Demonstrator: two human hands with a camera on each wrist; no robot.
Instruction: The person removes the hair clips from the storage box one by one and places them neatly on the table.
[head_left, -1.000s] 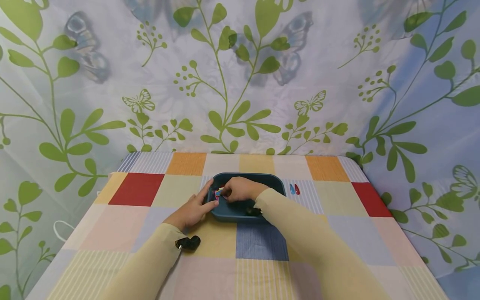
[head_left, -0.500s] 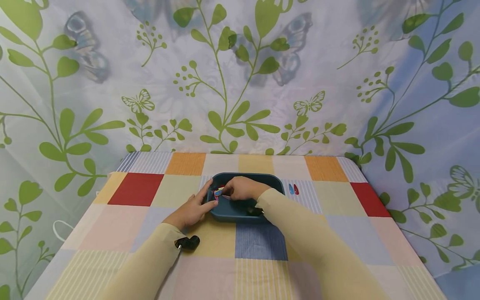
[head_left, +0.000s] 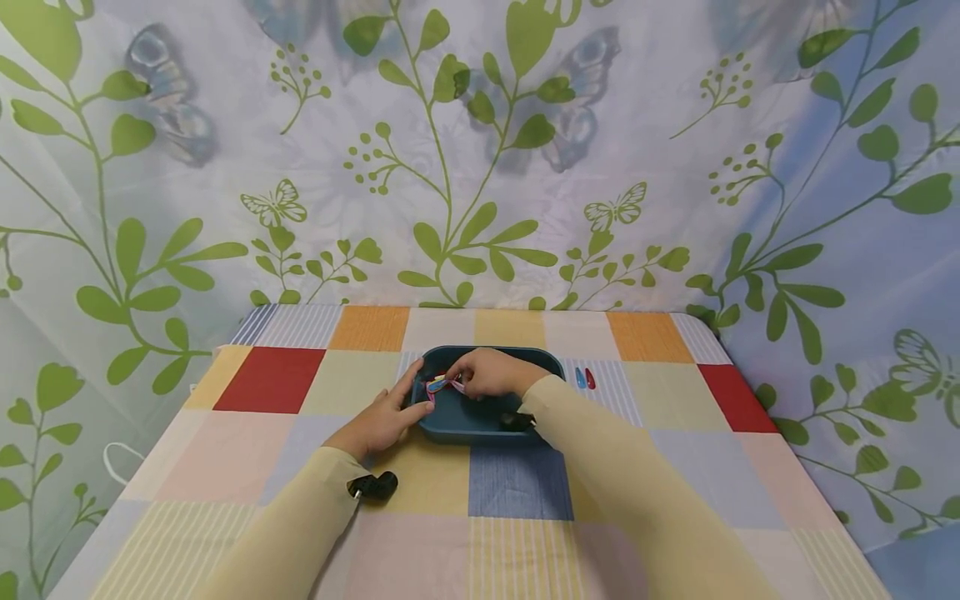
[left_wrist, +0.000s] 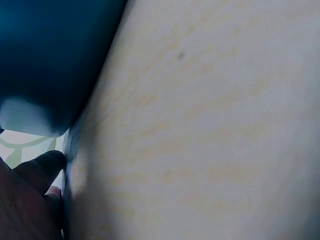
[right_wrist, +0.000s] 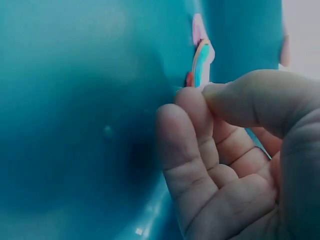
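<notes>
A dark teal tray (head_left: 487,435) stands on the table, its outer wall filling the top left of the left wrist view. My left hand (head_left: 380,423) rests along the tray's left end, fingers stretched out by the wall and thumb at the rim. Inside that end lie several small colourful snap hair clips (head_left: 437,385). My right hand (head_left: 491,372) reaches into the tray, thumb and forefinger pinching the end of a hair clip (right_wrist: 202,62) with blue, orange and white on it. A pink clip (right_wrist: 198,26) shows beyond it. The fingertips hide part of the pinched clip.
To the right of the tray, a blue hair clip (head_left: 581,377) and a red hair clip (head_left: 590,378) lie side by side on the patchwork tablecloth (head_left: 517,483). Behind the table hangs a leaf-print curtain (head_left: 480,167). A white cable (head_left: 112,458) loops at the left edge.
My right hand has drawn slightly to the right inside the tray, and more of the colourful clips shows at its fingertips. The left hand keeps its place on the tray.
</notes>
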